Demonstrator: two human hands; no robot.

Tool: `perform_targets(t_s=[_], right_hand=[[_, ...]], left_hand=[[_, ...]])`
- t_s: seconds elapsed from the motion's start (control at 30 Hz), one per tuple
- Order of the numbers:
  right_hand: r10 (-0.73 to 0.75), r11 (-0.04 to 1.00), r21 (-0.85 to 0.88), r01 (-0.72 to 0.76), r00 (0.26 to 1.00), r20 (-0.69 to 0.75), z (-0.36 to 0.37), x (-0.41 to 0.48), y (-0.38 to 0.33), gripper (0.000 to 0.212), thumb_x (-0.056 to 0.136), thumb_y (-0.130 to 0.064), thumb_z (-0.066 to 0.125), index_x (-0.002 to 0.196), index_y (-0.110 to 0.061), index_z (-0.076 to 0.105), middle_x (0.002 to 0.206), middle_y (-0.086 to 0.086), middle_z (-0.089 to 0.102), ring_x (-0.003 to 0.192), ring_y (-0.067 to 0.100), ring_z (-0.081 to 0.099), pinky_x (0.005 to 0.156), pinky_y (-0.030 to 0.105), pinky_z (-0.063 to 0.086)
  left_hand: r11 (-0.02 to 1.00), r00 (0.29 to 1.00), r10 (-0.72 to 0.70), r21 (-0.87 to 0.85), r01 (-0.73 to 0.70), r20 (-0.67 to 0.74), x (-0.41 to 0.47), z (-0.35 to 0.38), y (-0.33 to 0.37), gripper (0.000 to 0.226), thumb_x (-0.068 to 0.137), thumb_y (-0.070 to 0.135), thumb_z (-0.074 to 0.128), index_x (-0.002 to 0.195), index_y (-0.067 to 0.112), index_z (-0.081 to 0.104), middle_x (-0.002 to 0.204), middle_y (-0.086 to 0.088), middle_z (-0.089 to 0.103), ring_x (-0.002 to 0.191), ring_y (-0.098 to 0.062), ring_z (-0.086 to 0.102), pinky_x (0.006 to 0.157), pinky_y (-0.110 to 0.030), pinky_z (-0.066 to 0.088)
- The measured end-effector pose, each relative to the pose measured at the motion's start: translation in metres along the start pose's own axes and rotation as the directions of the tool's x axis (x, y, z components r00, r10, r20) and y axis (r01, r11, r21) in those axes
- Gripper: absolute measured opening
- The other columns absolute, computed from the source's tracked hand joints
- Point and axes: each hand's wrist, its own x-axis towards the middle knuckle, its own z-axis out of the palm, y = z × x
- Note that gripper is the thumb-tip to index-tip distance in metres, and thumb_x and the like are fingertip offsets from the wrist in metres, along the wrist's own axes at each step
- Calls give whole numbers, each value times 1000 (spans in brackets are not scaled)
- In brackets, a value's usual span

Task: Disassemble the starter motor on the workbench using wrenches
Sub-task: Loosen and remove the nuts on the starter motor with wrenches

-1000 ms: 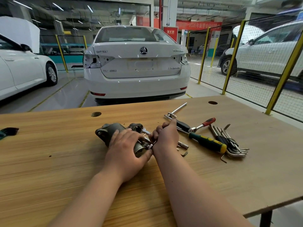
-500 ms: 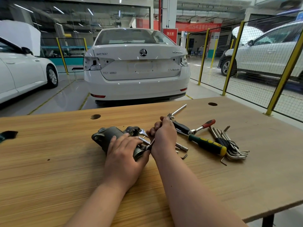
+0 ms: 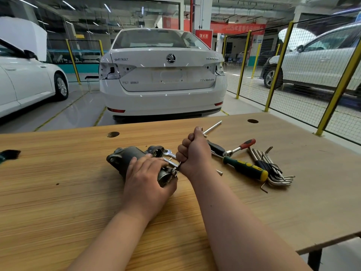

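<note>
Head view: left hand (image 3: 145, 178) grips the starter motor (image 3: 125, 157); right hand (image 3: 193, 153) makes a fist round a wrench (image 3: 172, 162) at its end; likely loosening a bolt; next, turn firmly.

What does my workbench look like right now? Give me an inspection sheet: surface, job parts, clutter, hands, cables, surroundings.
Surface: wooden workbench, two round holes near its far edge.
Job's things: starter motor lying on its side; wrench set at its near end.
Clutter: screwdriver, ratchet, hex key set and loose screw on the right; dark object at the left edge.
Hands: left hand grips the starter motor; right hand grips the wrench in a fist.
Cables: nothing seen.
Surroundings: white car beyond the bench; yellow mesh fence on the right.
</note>
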Motion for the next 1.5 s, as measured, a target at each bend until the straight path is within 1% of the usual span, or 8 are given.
perform_targets(t_s=[0.27,0.37,0.77,0.97,1.07,1.2,1.33,1.5], right_hand=[[4,994,-110,-1,999,35,1,3,0,38,96,-44,47,65,-22,45,47,-8,35,36,8,27,32,18,22],[-11,984,-179,23,997,71,7,3,-1,39,96,-41,46,61,-23,43,45,-8,33,35,9,25,32,17,22],[-47,861,-473,186,956,290,30,-5,-2,36,99,-35,41,65,-22,38,45,-8,33,36,9,26,37,19,25],[-112,146,-703,696,718,687,37,-26,11,39,94,-39,47,60,-19,48,46,-14,38,44,2,32,46,22,28],[-99,319,-649,691,705,702,29,-35,8,38,90,-39,50,55,-24,49,45,-14,35,44,3,30,48,25,27],[-152,935,-187,303,816,558,28,-34,-27,47,92,-36,45,47,-23,46,41,-10,31,33,7,25,35,15,24],[-51,956,294,-18,973,225,3,-10,-41,56,99,-41,36,47,-22,38,41,-7,21,31,8,17,35,15,11],[213,947,234,-221,975,59,-11,12,-9,49,100,-38,39,55,-20,36,41,-8,22,30,8,17,32,16,11]], left_hand=[[952,899,202,137,-273,390,28,-23,-22,65,64,71,43,121,39,41,121,19,45,122,-9,29,106,-31,9],[955,886,205,115,-275,415,31,-19,-20,63,71,59,45,128,33,42,133,13,44,135,-10,22,114,-33,-5],[971,918,105,158,-177,384,29,-20,-17,60,66,60,42,119,32,48,114,12,50,117,-14,38,109,-34,18],[915,907,214,252,-316,362,38,-11,-6,44,64,50,31,90,26,58,90,5,64,94,-16,51,89,-32,35],[948,942,233,160,-275,243,32,-9,-9,30,61,44,41,81,27,57,76,9,59,82,-15,51,80,-32,40],[974,964,107,170,-151,242,27,-7,-9,39,61,53,40,88,30,55,80,13,47,85,-14,48,90,-33,35],[966,984,-11,255,-35,179,19,-5,-5,42,66,55,40,96,31,56,94,12,56,95,-12,49,96,-34,31],[968,999,-23,250,14,36,8,-7,0,38,65,46,49,91,23,64,92,6,64,91,-17,55,92,-38,37]])
